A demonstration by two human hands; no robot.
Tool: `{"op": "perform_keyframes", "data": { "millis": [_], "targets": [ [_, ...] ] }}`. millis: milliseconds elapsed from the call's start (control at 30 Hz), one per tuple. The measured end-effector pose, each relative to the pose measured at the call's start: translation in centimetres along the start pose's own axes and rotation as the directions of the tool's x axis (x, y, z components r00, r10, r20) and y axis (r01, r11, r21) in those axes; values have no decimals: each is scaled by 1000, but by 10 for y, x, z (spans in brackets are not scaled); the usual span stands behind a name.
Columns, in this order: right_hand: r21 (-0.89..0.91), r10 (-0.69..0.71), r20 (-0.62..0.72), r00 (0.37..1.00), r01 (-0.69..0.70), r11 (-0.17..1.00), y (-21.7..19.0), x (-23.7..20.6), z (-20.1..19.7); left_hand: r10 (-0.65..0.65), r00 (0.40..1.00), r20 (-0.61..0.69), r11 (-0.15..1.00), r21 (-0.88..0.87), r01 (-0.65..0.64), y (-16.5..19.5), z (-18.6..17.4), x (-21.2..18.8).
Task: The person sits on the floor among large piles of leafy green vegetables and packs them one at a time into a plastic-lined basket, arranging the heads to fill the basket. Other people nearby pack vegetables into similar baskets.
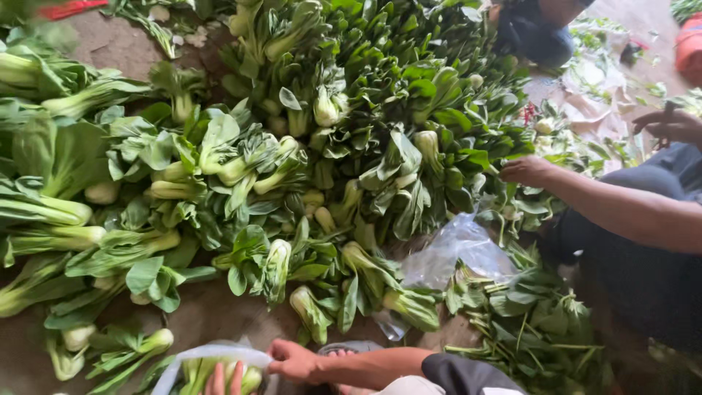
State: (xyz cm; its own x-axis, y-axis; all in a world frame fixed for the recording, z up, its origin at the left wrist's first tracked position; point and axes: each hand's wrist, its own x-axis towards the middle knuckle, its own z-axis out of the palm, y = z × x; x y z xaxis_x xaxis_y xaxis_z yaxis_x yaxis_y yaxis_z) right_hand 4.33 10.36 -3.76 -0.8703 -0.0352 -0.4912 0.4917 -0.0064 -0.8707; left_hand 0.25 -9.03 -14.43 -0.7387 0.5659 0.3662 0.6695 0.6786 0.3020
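Both hands work at the bottom edge: the right hand (pixel 296 361) pinches shut on the rim of a thin clear plastic bag (pixel 191 360), while the left hand (pixel 225 379), fingers extended, presses among pale-stemmed greens inside it. Beyond, a broad heap of bok choy (pixel 314 146), glossy leaves and smooth white bulbs, covers the bare ground, and another person's hand (pixel 528 171) rests loosely curled at its far edge

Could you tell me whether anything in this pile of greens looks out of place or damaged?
A crumpled clear plastic bag lies loose among the bok choy, half buried by leaves. Otherwise nothing stands out; the greens look whole.
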Motion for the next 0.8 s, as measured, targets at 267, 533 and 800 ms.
{"op": "perform_keyframes", "data": {
  "millis": [267,533,800],
  "targets": [
    [-325,-96,-73,993,67,943,4,10,10,-11,999,33,991,135,6,18,-8,-24],
    [-262,354,63,933,-327,908,4,46,1,-143,870,472,977,-71,199,13,-32,-23],
    [-555,32,104,994,31,831,14,44,24,-138,865,482,979,-66,192,4,-27,-36]
  ]
}}
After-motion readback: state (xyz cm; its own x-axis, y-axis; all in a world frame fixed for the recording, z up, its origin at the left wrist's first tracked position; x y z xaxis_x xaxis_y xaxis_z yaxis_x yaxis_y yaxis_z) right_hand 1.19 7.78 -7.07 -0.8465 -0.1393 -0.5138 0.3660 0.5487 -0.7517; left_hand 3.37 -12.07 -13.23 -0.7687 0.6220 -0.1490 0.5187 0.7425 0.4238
